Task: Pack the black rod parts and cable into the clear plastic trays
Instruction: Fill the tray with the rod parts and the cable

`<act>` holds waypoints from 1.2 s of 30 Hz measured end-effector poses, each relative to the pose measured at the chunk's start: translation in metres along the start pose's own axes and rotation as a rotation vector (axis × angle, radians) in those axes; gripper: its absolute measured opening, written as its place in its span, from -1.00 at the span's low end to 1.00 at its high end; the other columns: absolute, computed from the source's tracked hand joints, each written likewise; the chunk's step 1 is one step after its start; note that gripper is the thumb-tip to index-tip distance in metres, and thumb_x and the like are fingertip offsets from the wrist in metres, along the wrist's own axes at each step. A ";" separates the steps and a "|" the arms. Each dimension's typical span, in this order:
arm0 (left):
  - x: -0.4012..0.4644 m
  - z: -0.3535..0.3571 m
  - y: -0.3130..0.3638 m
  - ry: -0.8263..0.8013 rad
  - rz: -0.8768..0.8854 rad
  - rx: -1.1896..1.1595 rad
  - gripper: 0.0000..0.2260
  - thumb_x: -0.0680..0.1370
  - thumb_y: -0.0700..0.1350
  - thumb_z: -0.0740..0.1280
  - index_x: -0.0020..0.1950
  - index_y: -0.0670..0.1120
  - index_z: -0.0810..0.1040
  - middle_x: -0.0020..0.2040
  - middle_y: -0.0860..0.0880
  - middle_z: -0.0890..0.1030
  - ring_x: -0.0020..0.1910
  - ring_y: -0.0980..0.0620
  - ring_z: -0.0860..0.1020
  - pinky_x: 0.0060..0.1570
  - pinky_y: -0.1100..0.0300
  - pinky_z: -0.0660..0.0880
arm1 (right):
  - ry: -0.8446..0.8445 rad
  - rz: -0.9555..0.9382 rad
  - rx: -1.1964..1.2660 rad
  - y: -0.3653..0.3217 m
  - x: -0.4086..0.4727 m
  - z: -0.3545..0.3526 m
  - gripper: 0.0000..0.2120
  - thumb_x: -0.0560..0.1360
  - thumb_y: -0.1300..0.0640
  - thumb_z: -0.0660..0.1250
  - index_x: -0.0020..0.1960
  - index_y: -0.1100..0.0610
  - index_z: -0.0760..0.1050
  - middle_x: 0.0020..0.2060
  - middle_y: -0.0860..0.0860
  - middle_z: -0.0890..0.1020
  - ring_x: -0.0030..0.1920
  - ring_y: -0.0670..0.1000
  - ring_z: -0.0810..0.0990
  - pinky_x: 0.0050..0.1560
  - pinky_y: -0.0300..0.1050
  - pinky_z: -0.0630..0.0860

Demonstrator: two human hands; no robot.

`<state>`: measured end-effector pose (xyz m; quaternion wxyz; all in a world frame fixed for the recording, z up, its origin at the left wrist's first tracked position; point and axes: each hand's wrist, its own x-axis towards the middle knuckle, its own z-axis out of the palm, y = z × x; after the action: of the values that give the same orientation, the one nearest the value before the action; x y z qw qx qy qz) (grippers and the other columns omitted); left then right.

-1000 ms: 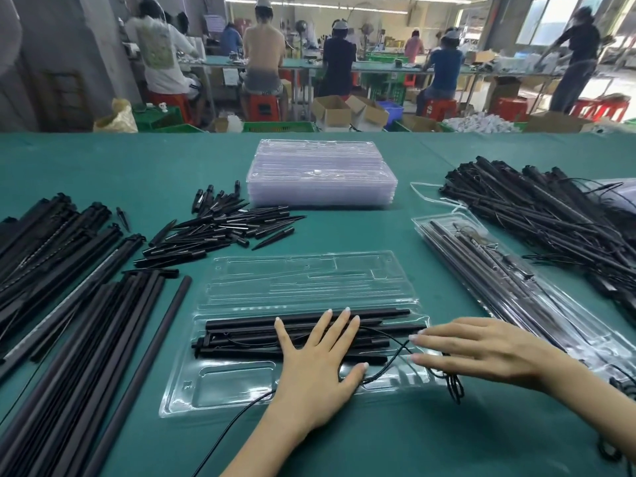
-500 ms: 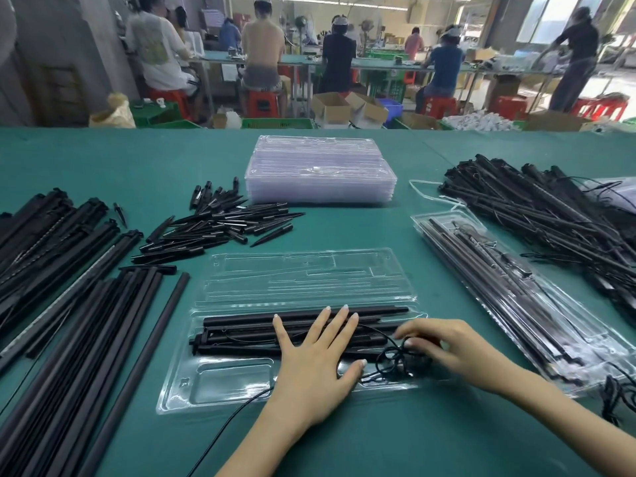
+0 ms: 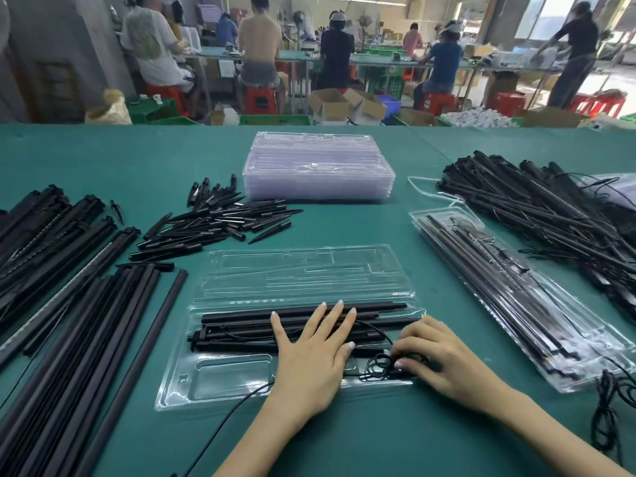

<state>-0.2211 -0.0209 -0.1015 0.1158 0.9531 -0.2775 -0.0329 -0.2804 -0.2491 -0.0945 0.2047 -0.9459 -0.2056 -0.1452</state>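
An open clear tray point(image 3: 220, 376) lies near the front edge of the green bench point(image 3: 344, 218), its hinged lid point(image 3: 303, 273) folded flat toward the far edge. Several black rods point(image 3: 241, 330) lie lengthwise in the tray's rear channels. The left hand point(image 3: 311, 356) rests palm-down across these rods, fingers point(image 3: 330, 313) spread wide and flat, gripping nothing. The right hand point(image 3: 444, 363) is at the tray's right end, its fingers point(image 3: 407, 354) curled down onto a bunched coil of thin black cable point(image 3: 382, 364); a firm pinch cannot be confirmed. A loose run of the cable trails from under the left hand off the front edge.

Stock on the bench: long black rods point(image 3: 79, 339) at the left edge; short pointed black spikes point(image 3: 213, 225) behind the tray toward the left; a stack of empty clear trays point(image 3: 318, 173) toward the far edge, centre; a packed, closed tray point(image 3: 516, 297) lying diagonally to the right; a heap of rods with cables point(image 3: 550, 208) at the right edge. Workers sit at benches in the background.
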 end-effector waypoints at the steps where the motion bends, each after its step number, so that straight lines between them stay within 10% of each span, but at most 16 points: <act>1: 0.001 0.000 0.001 -0.002 -0.008 0.001 -0.57 0.66 0.14 -0.18 0.50 0.30 -0.26 0.52 0.28 -0.24 0.51 0.23 -0.27 0.20 -0.31 -0.55 | 0.005 -0.009 0.013 -0.001 0.001 0.001 -0.82 0.53 -0.03 0.30 -0.07 0.04 0.61 -0.16 -0.10 0.53 -0.12 -0.10 0.46 -0.04 -0.13 0.42; 11: 0.002 0.001 0.006 -0.012 -0.031 -0.011 -0.42 0.51 0.36 -0.26 0.52 0.28 -0.20 0.54 0.25 -0.21 0.51 0.20 -0.28 0.15 -0.37 -0.59 | 0.061 0.092 0.039 -0.015 0.006 0.004 -0.86 0.45 0.02 0.44 -0.21 0.07 0.62 -0.30 -0.07 0.51 -0.29 -0.09 0.48 -0.31 -0.12 0.50; 19: -0.002 -0.012 0.018 -0.065 -0.049 -0.044 -0.34 0.54 0.37 -0.11 0.52 0.19 -0.31 0.52 0.19 -0.35 0.50 0.11 -0.37 0.25 -0.40 -0.47 | -0.014 -0.120 -0.291 -0.018 -0.021 -0.003 -0.56 0.63 -0.08 0.05 0.23 0.12 0.58 0.10 -0.03 0.61 -0.05 -0.04 0.61 -0.02 -0.20 0.56; 23: -0.044 -0.043 -0.014 0.156 -0.173 -0.221 -0.36 0.46 0.43 -0.16 0.50 0.24 0.08 0.51 0.26 0.03 0.50 0.19 -0.02 0.48 -0.04 0.02 | 0.087 -0.129 -0.281 -0.019 -0.018 0.000 -0.56 0.63 -0.08 0.04 0.16 0.10 0.63 -0.01 -0.05 0.64 -0.13 -0.06 0.62 -0.13 -0.25 0.56; 26: -0.100 -0.049 -0.053 0.355 -0.321 -0.146 -0.33 0.36 0.54 -0.14 0.02 0.10 0.49 -0.01 0.14 0.49 0.05 0.01 0.49 -0.04 0.10 0.37 | 0.154 -0.142 -0.301 -0.018 -0.014 0.003 -0.52 0.63 -0.12 0.02 0.06 0.06 0.68 -0.15 -0.08 0.64 -0.22 -0.09 0.62 -0.26 -0.31 0.51; 29: -0.146 -0.046 -0.072 0.351 -0.339 -0.062 -0.28 0.40 0.54 -0.11 -0.37 -0.04 0.50 -0.40 0.02 0.46 -0.47 -0.06 0.46 -0.43 0.14 0.44 | 0.200 -0.126 -0.275 -0.016 -0.011 0.007 -0.53 0.63 -0.13 0.03 0.03 0.02 0.69 -0.20 -0.12 0.62 -0.24 -0.12 0.61 -0.32 -0.32 0.48; 36: -0.171 -0.050 -0.106 0.224 -0.387 -0.340 -0.82 0.54 0.19 0.25 -0.18 0.15 0.36 -0.47 0.10 0.45 -0.46 0.18 0.37 -0.40 0.31 0.33 | 0.281 -0.064 -0.157 -0.017 -0.011 0.013 -0.60 0.61 -0.10 0.09 0.02 0.00 0.69 -0.22 -0.14 0.62 -0.28 -0.15 0.59 -0.26 -0.41 0.40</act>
<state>-0.3038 0.1675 -0.0781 0.2954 0.9530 -0.0666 0.0049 -0.2953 -0.2331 -0.1048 0.1523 -0.9223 -0.1932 -0.2981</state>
